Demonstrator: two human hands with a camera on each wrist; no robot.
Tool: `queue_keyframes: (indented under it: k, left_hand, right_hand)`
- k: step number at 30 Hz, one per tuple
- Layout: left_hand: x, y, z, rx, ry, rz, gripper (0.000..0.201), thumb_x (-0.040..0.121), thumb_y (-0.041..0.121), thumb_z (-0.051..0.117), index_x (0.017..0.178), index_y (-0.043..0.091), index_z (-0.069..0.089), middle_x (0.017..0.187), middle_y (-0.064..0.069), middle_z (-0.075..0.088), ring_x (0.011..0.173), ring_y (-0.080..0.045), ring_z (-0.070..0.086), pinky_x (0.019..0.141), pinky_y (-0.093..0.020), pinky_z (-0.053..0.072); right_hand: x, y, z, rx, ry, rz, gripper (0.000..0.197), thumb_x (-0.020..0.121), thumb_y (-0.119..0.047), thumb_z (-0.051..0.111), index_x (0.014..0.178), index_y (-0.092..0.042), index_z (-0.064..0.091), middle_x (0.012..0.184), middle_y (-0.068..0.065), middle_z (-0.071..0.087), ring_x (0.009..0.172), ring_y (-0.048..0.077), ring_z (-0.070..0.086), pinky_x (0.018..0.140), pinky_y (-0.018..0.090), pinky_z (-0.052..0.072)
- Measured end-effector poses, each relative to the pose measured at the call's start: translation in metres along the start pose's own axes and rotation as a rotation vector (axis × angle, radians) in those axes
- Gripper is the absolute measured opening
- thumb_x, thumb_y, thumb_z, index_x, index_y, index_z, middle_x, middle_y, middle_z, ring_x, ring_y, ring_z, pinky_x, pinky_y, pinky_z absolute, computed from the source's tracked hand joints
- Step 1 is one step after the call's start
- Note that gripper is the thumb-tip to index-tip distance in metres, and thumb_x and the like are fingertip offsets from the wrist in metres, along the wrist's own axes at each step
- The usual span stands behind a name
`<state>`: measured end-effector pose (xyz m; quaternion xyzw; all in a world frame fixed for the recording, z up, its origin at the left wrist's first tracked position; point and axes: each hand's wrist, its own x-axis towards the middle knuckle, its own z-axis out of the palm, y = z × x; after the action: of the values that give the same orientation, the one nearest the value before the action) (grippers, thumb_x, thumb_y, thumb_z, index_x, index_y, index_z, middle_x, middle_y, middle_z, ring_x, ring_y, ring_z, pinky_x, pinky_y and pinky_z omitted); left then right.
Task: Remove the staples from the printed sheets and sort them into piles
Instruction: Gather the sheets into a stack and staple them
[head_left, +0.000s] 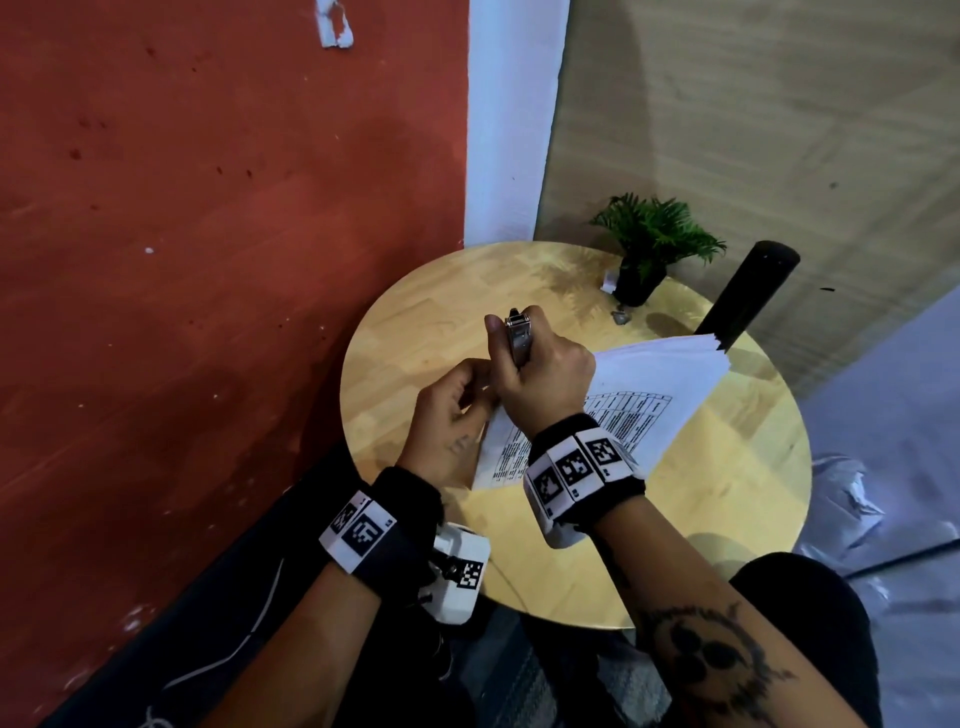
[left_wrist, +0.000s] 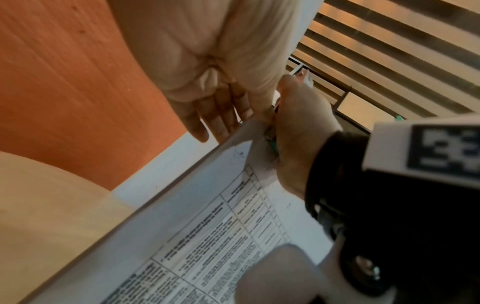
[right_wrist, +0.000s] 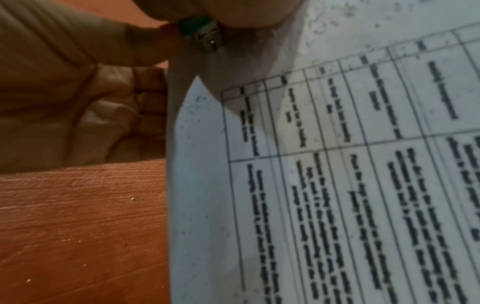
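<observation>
A stack of printed sheets (head_left: 644, 400) with tables lies on the round wooden table (head_left: 415, 332), one corner lifted. My left hand (head_left: 457, 410) holds that corner, fingers behind the paper (left_wrist: 221, 117) and thumb along its edge. My right hand (head_left: 540, 374) grips a metal stapler-like tool (head_left: 517, 338) upright, its rear end sticking up above the fist. The tool's green and metal tip (right_wrist: 205, 35) meets the corner of the sheets (right_wrist: 337, 164) by my left hand's thumb (right_wrist: 109, 47). No staple can be made out.
A small potted plant (head_left: 649, 244) stands at the table's far edge with a tiny grey object (head_left: 619, 316) near it. A black post (head_left: 748, 296) rises at the table's right side. A red wall (head_left: 208, 208) is close on the left.
</observation>
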<state>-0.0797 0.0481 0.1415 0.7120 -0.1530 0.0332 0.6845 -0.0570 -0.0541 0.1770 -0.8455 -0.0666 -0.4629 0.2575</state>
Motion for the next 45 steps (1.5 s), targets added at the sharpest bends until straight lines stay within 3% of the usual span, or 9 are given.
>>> queue_keyframes:
  k: [4,9,14,23,27,30,35,40,45]
  left_hand:
    - [0.000,0.007,0.008,-0.201,-0.002,-0.067,0.021,0.092,-0.011,0.046,0.085,0.008,0.054,0.080,0.001,0.061,0.072,0.006,0.058,0.067,-0.009,0.044]
    - [0.004,0.003,0.012,-0.270,0.002,-0.114,0.031,0.086,-0.022,0.043,0.077,0.006,0.051,0.062,0.014,0.062,0.064,0.006,0.055,0.063,-0.008,0.043]
    - [0.009,0.001,0.008,-0.188,-0.002,-0.084,0.033,0.084,-0.022,0.049,0.073,0.010,0.052,0.069,0.000,0.058,0.066,0.001,0.053,0.066,-0.012,0.042]
    - [0.009,0.008,0.017,-0.083,0.070,0.049,0.036,0.082,-0.017,0.054,0.070,0.017,0.057,0.062,0.013,0.063,0.065,0.003,0.054,0.065,-0.012,0.043]
    - [0.017,0.011,0.016,-0.128,0.083,0.067,0.031,0.084,-0.011,0.060,0.070,0.016,0.053,0.062,0.017,0.061,0.063,0.007,0.052,0.066,-0.008,0.040]
    - [0.020,0.009,0.010,-0.140,0.023,0.051,0.020,0.086,0.003,0.061,0.075,0.016,0.050,0.071,0.007,0.055,0.067,-0.001,0.048,0.065,-0.013,0.039]
    - [0.026,0.002,0.001,-0.130,-0.061,0.008,0.012,0.082,0.017,0.061,0.081,0.016,0.049,0.071,0.011,0.057,0.068,-0.002,0.050,0.065,-0.016,0.040]
    - [0.024,-0.004,-0.002,-0.089,-0.056,-0.031,0.027,0.084,-0.008,0.061,0.084,0.016,0.048,0.073,0.014,0.062,0.070,0.003,0.055,0.067,-0.013,0.043]
    - [0.023,-0.001,-0.002,-0.071,-0.142,-0.044,0.022,0.085,-0.010,0.057,0.085,0.011,0.054,0.072,0.018,0.065,0.069,0.005,0.057,0.065,-0.009,0.043]
  right_hand:
    - [0.002,0.004,0.001,0.026,0.013,0.012,0.040,0.083,-0.040,0.050,0.063,-0.006,0.056,0.039,0.006,0.050,0.035,0.031,0.049,0.044,0.017,0.023]
    - [0.003,0.004,0.002,0.060,0.034,0.029,0.041,0.083,-0.042,0.049,0.060,-0.007,0.055,0.040,0.008,0.051,0.036,0.034,0.050,0.040,0.019,0.028]
    - [0.004,0.007,0.006,0.119,0.028,0.068,0.044,0.083,-0.043,0.048,0.059,-0.007,0.054,0.040,0.009,0.050,0.037,0.034,0.049,0.042,0.022,0.029]
    - [-0.002,0.016,-0.012,0.305,-0.030,0.202,0.039,0.085,-0.047,0.046,0.067,-0.012,0.046,0.045,-0.006,0.046,0.044,0.023,0.049,0.046,0.029,0.037]
    - [0.016,0.047,-0.054,0.617,0.314,0.478,0.034,0.082,-0.043,0.050,0.081,-0.010,0.058,0.063,-0.013,0.065,0.063,0.004,0.060,0.064,0.027,0.047]
    - [0.014,0.094,-0.096,0.710,0.532,0.711,0.024,0.082,-0.032,0.060,0.070,-0.015,0.048,0.046,-0.012,0.056,0.044,0.005,0.051,0.047,0.020,0.043]
    - [-0.042,0.128,-0.125,0.581,0.048,0.903,0.027,0.081,-0.009,0.070,0.069,-0.016,0.046,0.049,-0.005,0.047,0.036,0.009,0.046,0.038,0.019,0.035]
    - [-0.057,0.135,-0.120,0.586,-0.164,1.050,0.059,0.072,0.007,0.073,0.119,-0.013,0.044,0.088,0.014,0.051,0.040,0.002,0.050,0.037,0.020,0.038]
    - [-0.042,0.149,-0.096,0.657,-0.458,1.032,0.074,0.068,0.012,0.073,0.129,-0.015,0.043,0.077,0.012,0.052,0.058,0.020,0.052,0.052,0.029,0.044]
